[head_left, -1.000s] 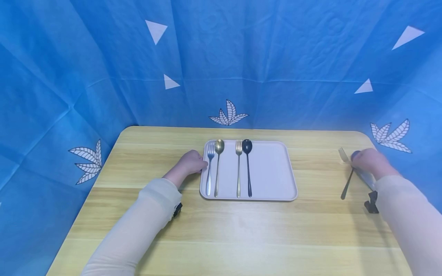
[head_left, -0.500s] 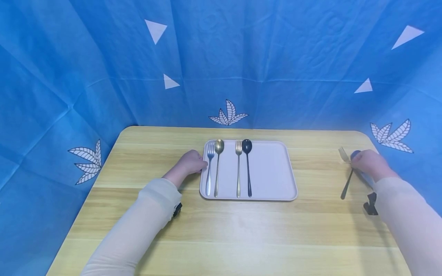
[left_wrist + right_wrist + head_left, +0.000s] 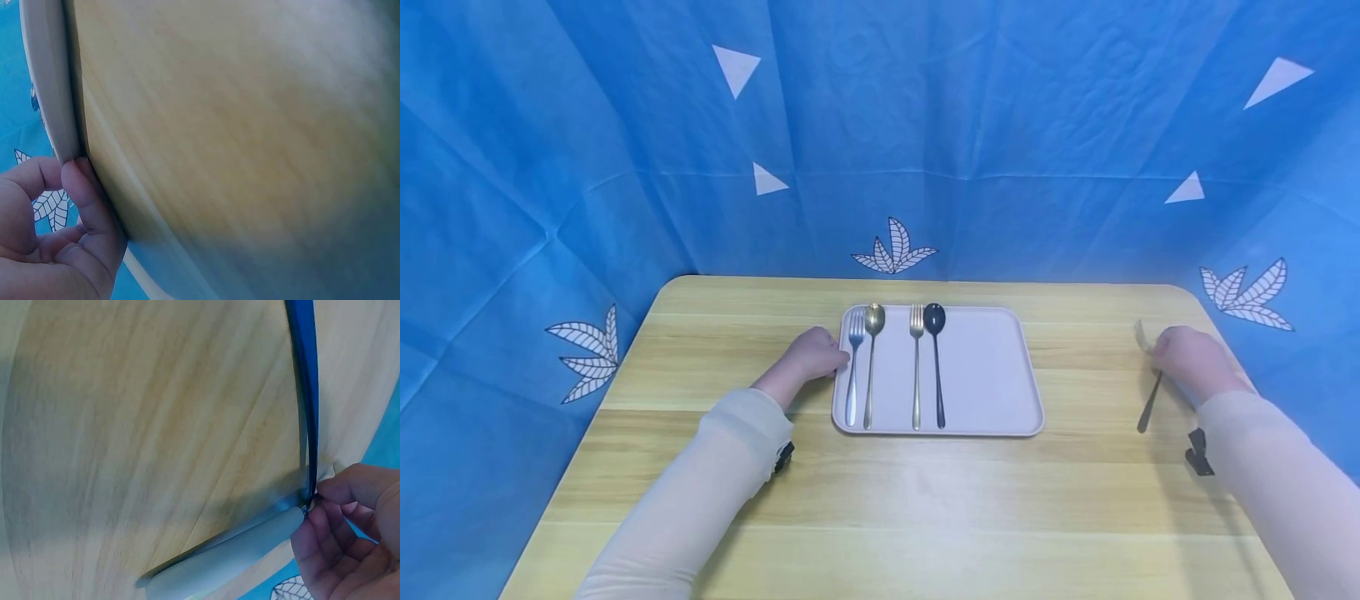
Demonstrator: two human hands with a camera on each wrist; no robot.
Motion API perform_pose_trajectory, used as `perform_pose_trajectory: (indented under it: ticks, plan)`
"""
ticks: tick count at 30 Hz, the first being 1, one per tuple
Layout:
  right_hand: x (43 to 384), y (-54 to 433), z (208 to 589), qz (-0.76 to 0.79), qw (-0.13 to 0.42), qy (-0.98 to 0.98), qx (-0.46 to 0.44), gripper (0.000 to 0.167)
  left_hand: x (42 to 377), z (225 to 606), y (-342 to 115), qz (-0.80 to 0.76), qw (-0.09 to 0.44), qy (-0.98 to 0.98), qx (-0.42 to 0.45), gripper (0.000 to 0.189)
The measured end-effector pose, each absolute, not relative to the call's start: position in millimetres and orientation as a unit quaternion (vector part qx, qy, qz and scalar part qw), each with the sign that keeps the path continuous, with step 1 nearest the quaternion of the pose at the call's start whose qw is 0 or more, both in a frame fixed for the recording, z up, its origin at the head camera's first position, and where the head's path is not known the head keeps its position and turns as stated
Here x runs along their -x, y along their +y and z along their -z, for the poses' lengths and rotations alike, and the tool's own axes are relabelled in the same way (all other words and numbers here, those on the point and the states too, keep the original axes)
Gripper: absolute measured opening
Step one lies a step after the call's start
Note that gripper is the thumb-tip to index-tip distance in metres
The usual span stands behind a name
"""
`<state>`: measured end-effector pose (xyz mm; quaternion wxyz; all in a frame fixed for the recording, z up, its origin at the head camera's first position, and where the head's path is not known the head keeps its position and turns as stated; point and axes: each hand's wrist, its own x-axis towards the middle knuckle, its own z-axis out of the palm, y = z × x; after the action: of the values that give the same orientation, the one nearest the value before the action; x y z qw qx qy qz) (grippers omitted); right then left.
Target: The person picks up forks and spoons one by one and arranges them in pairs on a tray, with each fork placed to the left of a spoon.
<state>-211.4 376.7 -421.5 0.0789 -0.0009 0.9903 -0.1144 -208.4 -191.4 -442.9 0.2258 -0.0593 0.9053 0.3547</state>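
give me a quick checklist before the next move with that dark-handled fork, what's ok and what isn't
1. Tray steadied: ok, left hand pinches its left edge.
2. Grip: ok, right hand pinches the fork.
3. Fork free of the pale handle: cannot tell, they meet closely at the fingertips.
4. Room on tray: ok, the black spoon is its rightmost piece, with bare surface beyond.
5. Fork over tray: not ok, it's well to the right.

Tabletop (image 3: 940, 500): pale wood grain, far corners rounded. Blue backdrop (image 3: 880, 108), creased, behind it and along both sides; printed with white triangles (image 3: 735, 68) higher up and dark-outlined white leaf clusters (image 3: 897, 243) lower, near the tabletop's edges.
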Motion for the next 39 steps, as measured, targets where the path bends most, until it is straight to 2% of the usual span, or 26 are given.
perform_pose_trajectory:
  ticks: [2, 5, 10, 16, 25, 39]
  plan:
    - [210, 375, 422, 0.114, 0.084, 0.990, -0.005, 0.033, 209, 443, -192, -0.354, 0.226, 0.906, 0.059, 0.030]
    - [207, 372, 422, 0.125, 0.093, 0.988, -0.014, 0.016, 209, 443, -192, -0.354, 0.227, 0.906, 0.058, 0.030]
    - [203, 368, 419, 0.127, 0.103, 0.986, -0.024, 0.006, 208, 441, -192, -0.357, 0.229, 0.904, 0.054, 0.031]
    - [202, 366, 417, 0.137, 0.097, 0.985, -0.029, 0.009, 207, 440, -192, -0.359, 0.228, 0.903, 0.056, 0.031]
    - [203, 364, 412, 0.137, 0.136, 0.980, -0.046, 0.010, 207, 439, -191, -0.363, 0.228, 0.902, 0.058, 0.030]
    - [205, 368, 412, 0.143, 0.149, 0.977, -0.049, 0.012, 208, 440, -191, -0.363, 0.226, 0.902, 0.057, 0.030]
